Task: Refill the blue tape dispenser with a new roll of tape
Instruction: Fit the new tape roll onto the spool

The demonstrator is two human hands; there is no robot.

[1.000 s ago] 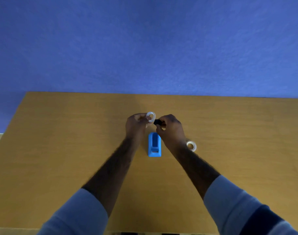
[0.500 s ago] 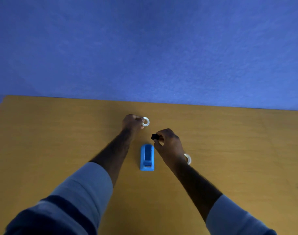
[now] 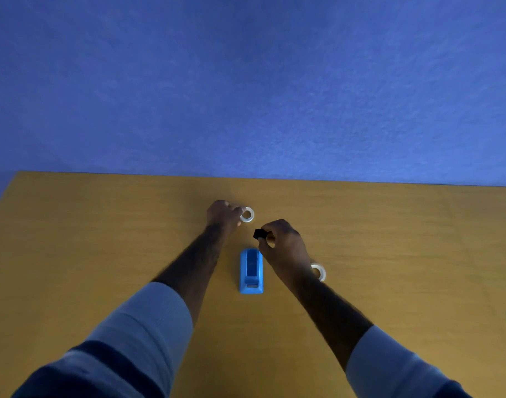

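The blue tape dispenser (image 3: 251,270) lies on the wooden table (image 3: 102,239), its slot without a roll. My left hand (image 3: 223,215) is beyond it, fingertips on a thin white ring (image 3: 247,214), a bare tape core, which lies flat on the table. My right hand (image 3: 283,242) hovers just right of the dispenser's far end and pinches a small black spindle (image 3: 260,234). A fuller roll of clear tape (image 3: 318,272) rests on the table to the right, partly hidden behind my right wrist.
The table's far edge meets a blue wall (image 3: 246,81). Its left edge runs at the far left of the view.
The white ring and the black spindle have come apart. My left hand carried the ring away from me and set it on the table. My right hand stays near the dispenser.
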